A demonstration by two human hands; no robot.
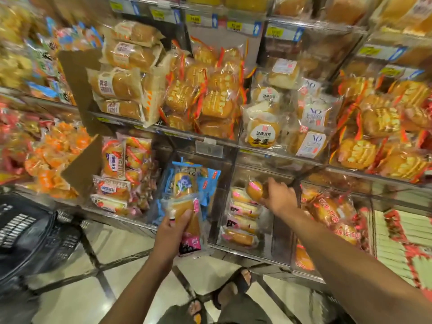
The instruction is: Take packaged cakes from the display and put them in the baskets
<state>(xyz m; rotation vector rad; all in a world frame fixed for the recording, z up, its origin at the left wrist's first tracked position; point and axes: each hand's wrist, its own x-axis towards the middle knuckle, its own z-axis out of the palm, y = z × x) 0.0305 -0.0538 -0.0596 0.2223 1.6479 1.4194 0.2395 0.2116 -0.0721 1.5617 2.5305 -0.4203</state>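
Head cam: L hand [174,232] grips a cake pack [188,218] upright, in front of the low shelf [121,222]. R hand [279,197] grips a second cake pack [254,190], just above the stack in its bin. Black basket [25,230] sits far left, well apart.

We read "全麦" on the round bun packet [260,136] on the middle shelf [208,139] and "VO" on the white-labelled packets [313,142] beside it. The yellow price tags [234,26] blur beyond reading.

Black sandal [235,289] on tiled floor [131,240]
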